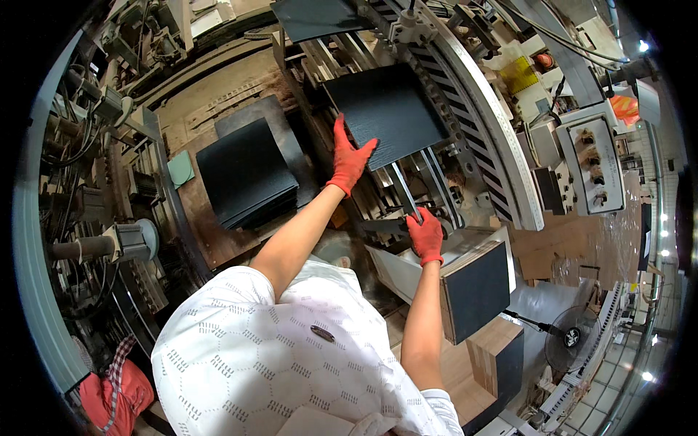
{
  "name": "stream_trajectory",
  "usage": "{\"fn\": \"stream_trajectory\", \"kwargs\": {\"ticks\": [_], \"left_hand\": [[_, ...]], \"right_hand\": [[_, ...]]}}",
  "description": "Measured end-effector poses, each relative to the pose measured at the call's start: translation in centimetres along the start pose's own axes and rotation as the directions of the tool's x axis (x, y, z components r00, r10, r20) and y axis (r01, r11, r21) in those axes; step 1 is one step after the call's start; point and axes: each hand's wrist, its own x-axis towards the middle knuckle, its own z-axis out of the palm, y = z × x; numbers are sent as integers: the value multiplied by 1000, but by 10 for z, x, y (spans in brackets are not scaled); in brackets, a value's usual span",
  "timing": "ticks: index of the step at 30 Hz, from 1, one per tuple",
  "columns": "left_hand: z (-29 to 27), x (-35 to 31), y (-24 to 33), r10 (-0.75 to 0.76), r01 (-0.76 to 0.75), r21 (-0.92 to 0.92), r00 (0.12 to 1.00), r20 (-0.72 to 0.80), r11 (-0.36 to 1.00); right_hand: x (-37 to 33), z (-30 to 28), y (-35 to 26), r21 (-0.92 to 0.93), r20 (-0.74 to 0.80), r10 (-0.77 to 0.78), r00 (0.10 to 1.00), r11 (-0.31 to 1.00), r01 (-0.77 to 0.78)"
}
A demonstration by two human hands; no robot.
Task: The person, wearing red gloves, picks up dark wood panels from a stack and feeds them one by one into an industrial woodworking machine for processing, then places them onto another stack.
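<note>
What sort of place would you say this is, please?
Probably a factory workshop, perhaps for panel processing: there is a stack of dark panels, a machine rail with diagonal stripes and a control box.

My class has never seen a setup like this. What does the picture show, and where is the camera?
There is no robot: a head-worn fisheye camera looks down, so straight edges bend. The hands are the wearer's own, in red gloves. The left hand, thumb and finger spread, is at the edge of a dark rectangular panel lying across metal rails. The right hand is at a rail's near end; its grip is unclear. To the left is a stack of dark panels.
</note>
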Motion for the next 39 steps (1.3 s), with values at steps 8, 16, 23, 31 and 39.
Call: {"fn": "stream_trajectory", "kwargs": {"ticks": [8,16,23,31,39], "left_hand": [[6,-8,10,-212,210,-61,977,-21,976],[3,-2,-4,29,-29,-7,999,-13,1000],[2,-3,-4,74,-71,70,996,-50,995],[3,-4,-4,53,-43,111,995,-87,993],[4,-5,6,-256,264,-122,964,75,957]], "right_hand": [[0,6,11,22,-39,-1,999,1000,2],[0,5,9,-26,-68,-38,997,999,37],[-2,0,1,9,-39,-29,999,1000,29],[-1,2,3,-4,-58,-27,998,1000,27],[0,2,6,1,-37,-8,999,1000,8]]}}
